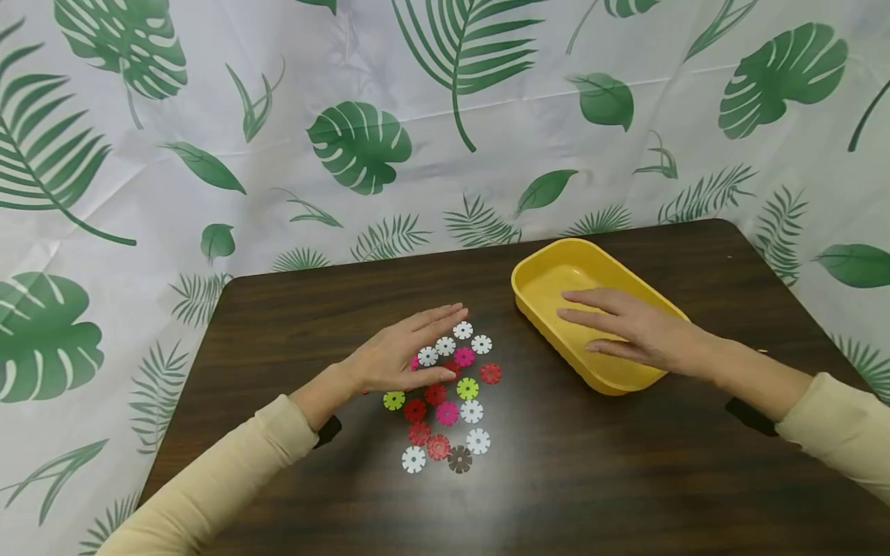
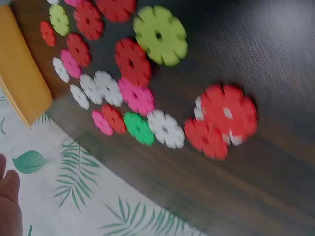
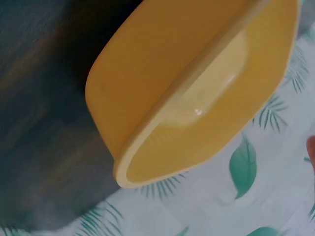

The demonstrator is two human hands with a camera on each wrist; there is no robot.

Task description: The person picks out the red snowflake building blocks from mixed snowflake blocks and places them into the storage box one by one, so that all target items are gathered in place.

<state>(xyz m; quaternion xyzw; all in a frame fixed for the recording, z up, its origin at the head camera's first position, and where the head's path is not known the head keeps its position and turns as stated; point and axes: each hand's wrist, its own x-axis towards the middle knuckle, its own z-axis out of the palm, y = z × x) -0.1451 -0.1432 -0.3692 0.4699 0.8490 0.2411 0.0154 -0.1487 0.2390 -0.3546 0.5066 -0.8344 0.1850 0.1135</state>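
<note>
The tub (image 3: 142, 73) looks smooth plastic — glossy inside — and the discs (image 2: 172, 39) matt plastic. The table (image 1: 591, 471) shows glossy wood grain, the backdrop (image 1: 445, 185) creased cloth.
</note>
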